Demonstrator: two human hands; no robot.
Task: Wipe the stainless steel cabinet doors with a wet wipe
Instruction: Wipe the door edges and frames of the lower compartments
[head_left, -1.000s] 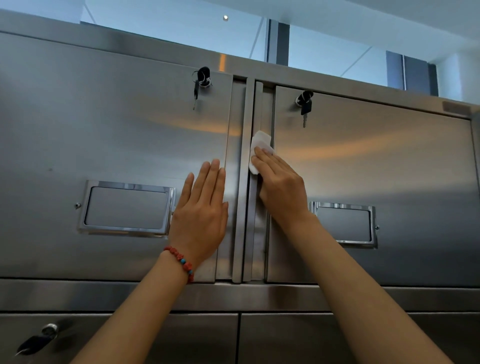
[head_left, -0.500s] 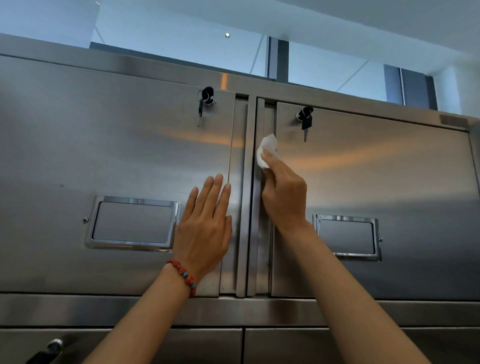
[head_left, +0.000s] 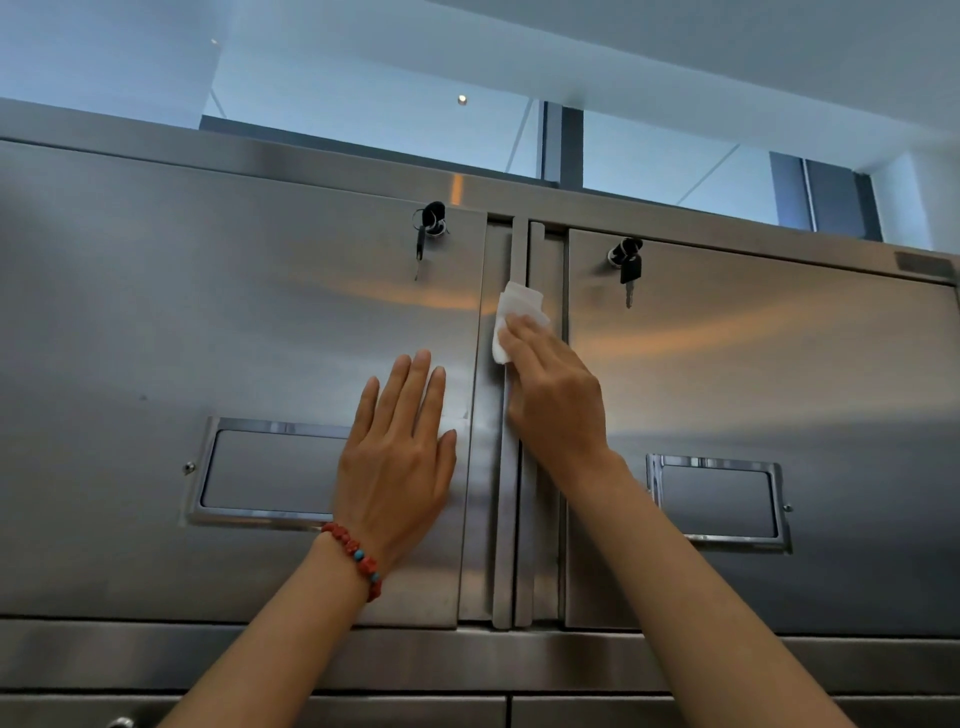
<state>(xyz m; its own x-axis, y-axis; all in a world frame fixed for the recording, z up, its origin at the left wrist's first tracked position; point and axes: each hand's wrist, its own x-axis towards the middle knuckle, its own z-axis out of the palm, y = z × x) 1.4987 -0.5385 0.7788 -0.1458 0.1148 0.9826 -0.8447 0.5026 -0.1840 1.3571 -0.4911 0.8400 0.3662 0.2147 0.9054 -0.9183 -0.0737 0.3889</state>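
Wipe (head_left: 519, 317) at frame centre, pressed by R hand (head_left: 558, 400) fingers onto vertical door seam (head_left: 511, 467); grip prob. flat-fingered. L hand (head_left: 400, 462) flat, empty, bracing left door (head_left: 208, 338). Seam runs up/down.

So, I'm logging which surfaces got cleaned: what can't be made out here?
- Head view: the wet wipe is partly under the right hand; its contact with the steel is hidden.
- Left hand covers part of the left door and its label frame.
- Lower doors are cut off by the bottom edge.
- Moisture or streaks: lost in reflections.
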